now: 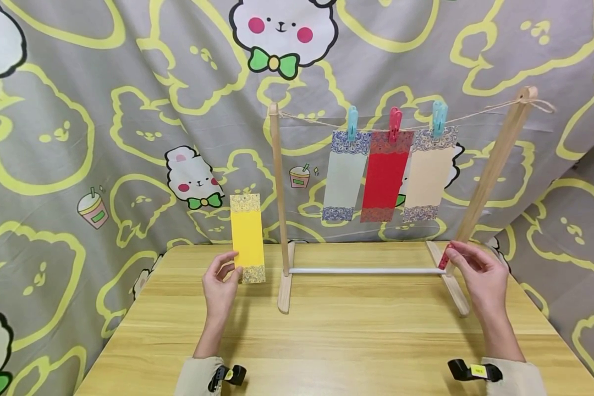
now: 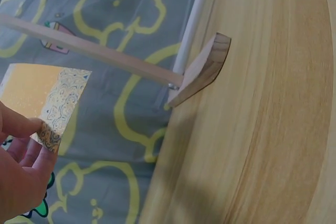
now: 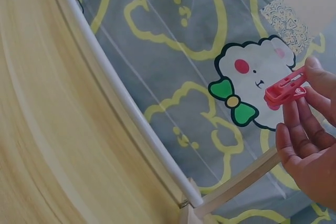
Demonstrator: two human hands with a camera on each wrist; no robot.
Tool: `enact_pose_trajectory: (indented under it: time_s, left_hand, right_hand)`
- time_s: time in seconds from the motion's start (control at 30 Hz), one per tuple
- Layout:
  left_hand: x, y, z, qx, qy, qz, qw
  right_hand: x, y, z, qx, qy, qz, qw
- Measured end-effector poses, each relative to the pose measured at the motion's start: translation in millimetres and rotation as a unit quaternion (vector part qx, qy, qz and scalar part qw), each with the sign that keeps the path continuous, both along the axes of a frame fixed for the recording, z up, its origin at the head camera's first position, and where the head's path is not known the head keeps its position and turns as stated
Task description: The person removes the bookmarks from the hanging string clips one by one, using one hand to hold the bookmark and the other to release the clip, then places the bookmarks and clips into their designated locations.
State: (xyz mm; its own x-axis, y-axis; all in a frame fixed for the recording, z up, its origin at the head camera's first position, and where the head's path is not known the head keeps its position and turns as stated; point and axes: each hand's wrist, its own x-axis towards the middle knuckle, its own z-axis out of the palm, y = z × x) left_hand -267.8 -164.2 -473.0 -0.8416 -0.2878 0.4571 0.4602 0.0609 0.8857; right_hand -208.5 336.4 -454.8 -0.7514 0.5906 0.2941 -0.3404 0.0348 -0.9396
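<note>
In the head view my left hand (image 1: 221,286) pinches a yellow paper card (image 1: 248,234) by its lower left edge, left of the wooden stand. The left wrist view shows thumb and fingers on the card's patterned end (image 2: 60,103). At the right post my right hand (image 1: 482,275) pinches a red clothespin (image 3: 285,88) between thumb and fingers. Three cards hang from the twine (image 1: 317,120): a pale blue one (image 1: 345,179) and a cream one (image 1: 429,179) under blue clothespins, and a red one (image 1: 387,179) under a red clothespin (image 1: 395,124).
The stand has a left post (image 1: 279,187), a slanted-looking right post (image 1: 495,170) and a white crossbar (image 1: 366,270) low between its feet. It stands near the back of the wooden table (image 1: 366,335). A patterned grey curtain (image 1: 128,60) hangs behind.
</note>
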Motion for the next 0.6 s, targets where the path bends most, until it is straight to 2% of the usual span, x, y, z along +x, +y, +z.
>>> enact_pose_trajectory:
  time_s: [0.2, 0.6]
  left_hand:
    - [-1.1, 0.6, -3.2, -0.005, -0.002, 0.006, 1.0000]
    - [-3.3, -1.9, -9.9, -0.027, -0.014, 0.002, 0.9995]
  right_hand:
    - [-0.2, 2, -6.3, 0.002, -0.019, 0.003, 0.9998]
    - [0.8, 7, -17.4, -0.007, -0.053, 0.038, 0.9979]
